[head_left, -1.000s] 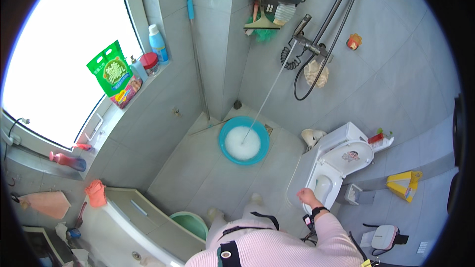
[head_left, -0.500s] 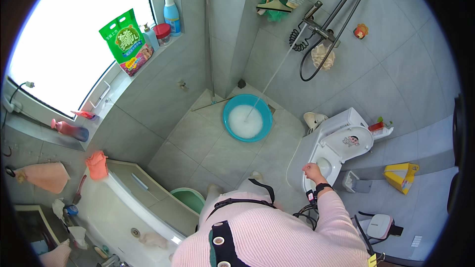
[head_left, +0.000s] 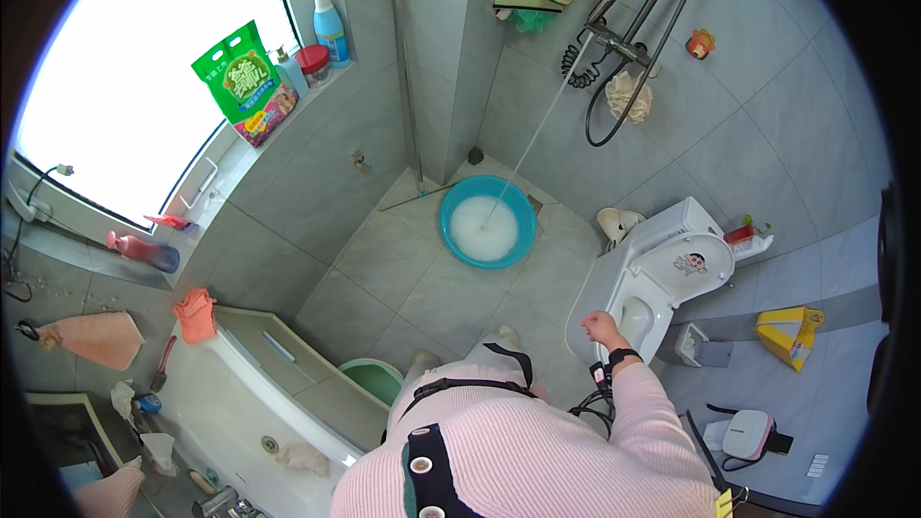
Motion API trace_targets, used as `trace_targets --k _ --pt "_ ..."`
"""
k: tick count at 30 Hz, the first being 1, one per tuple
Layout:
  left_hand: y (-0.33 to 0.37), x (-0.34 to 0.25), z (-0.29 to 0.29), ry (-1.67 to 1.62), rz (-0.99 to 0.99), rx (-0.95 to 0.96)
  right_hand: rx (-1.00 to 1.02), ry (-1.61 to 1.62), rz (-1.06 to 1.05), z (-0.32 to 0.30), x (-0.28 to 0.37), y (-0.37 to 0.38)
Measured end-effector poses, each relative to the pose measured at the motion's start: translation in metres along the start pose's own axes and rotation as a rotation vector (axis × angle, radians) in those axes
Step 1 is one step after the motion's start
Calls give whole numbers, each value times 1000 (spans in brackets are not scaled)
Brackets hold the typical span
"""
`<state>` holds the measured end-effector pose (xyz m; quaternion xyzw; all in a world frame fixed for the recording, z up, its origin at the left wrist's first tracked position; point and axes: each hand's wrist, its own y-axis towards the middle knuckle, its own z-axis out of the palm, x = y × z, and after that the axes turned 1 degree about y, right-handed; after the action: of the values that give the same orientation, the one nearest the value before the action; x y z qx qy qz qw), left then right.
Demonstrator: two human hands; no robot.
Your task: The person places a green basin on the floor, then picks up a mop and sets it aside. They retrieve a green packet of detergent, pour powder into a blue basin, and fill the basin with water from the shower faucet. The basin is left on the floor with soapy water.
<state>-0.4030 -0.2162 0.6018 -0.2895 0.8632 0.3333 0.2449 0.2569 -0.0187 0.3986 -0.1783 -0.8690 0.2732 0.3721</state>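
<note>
My right hand (head_left: 602,329) hovers in front of the white toilet (head_left: 650,315), its fingers curled in loosely and nothing visible in them. A dark band circles that wrist, below a pink sleeve. My left hand is out of sight. On the tiled floor ahead stands a blue basin (head_left: 530,221) holding cloudy, foamy water (head_left: 483,228). A thin stream of water (head_left: 537,131) falls into it from the shower fixture (head_left: 614,41) on the wall. The basin is well beyond my hand's reach.
A long-handled floor squeegee (head_left: 407,86) leans in the corner. The sink counter (head_left: 230,393) lies to my left, with a green tub (head_left: 372,379) beside its cabinet. Bottles and a green bag (head_left: 242,77) line the window sill. Dark cables (head_left: 597,412) hang near my right arm.
The whole view has shifted slightly. My right hand stays beside the toilet with its fingers curled, and water keeps running into the basin.
</note>
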Motion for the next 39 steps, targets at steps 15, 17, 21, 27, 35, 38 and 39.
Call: trace_targets --k 15,17,21,27,35,38,39 --pt "-20 28 -60 173 -52 -164 -5 33 -28 -2 -3 9" --pt "-24 37 -86 240 -69 -226 -2 52 -11 -2 -6 8" --pt "-36 54 -146 393 -108 -363 21 63 35 -5 -12 14" --pt "-59 65 -243 631 -171 -584 55 -9 6 -2 -1 40" --pt "-98 54 -366 947 -254 -903 103 25 -86 3 32 62" --pt "-118 40 -416 1059 -302 -1037 108 47 -94 -1 32 68" --pt "-124 34 -434 1097 -316 -1083 98 40 -95 -3 29 70"
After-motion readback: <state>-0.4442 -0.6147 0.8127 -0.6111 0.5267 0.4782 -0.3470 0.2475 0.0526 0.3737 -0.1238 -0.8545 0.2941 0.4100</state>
